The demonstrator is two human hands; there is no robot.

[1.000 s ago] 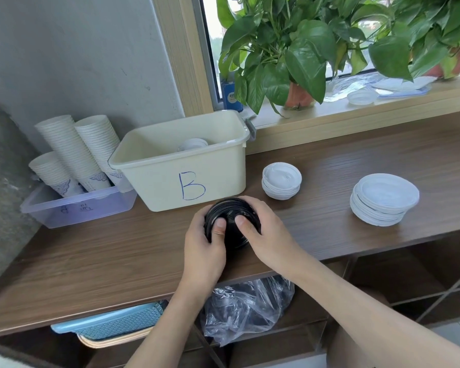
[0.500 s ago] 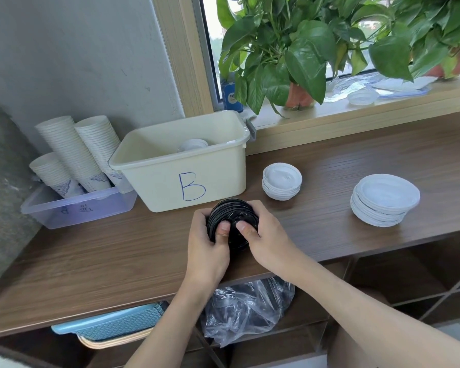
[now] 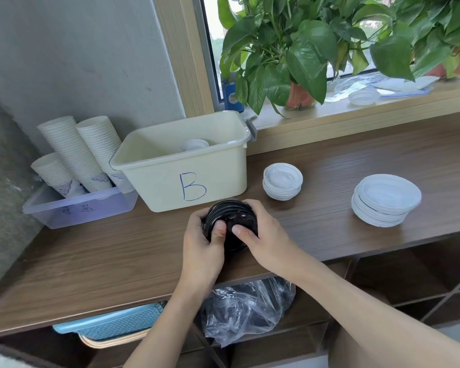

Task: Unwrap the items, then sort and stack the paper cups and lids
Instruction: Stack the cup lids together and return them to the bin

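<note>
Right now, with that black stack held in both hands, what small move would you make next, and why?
Probably set the black lids down on the counter, beside the small white lid stack. The left hand and right hand both grip them, thumbs on top, and the white lids already sit sorted in two piles there, the large white lid stack further right.

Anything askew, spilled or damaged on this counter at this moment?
Nothing is spilled or visibly damaged. The paper cup stacks lean steeply toward the wall inside the clear bin instead of standing upright, and the larger white lid stack on the counter is uneven, its lids offset from one another.
</note>
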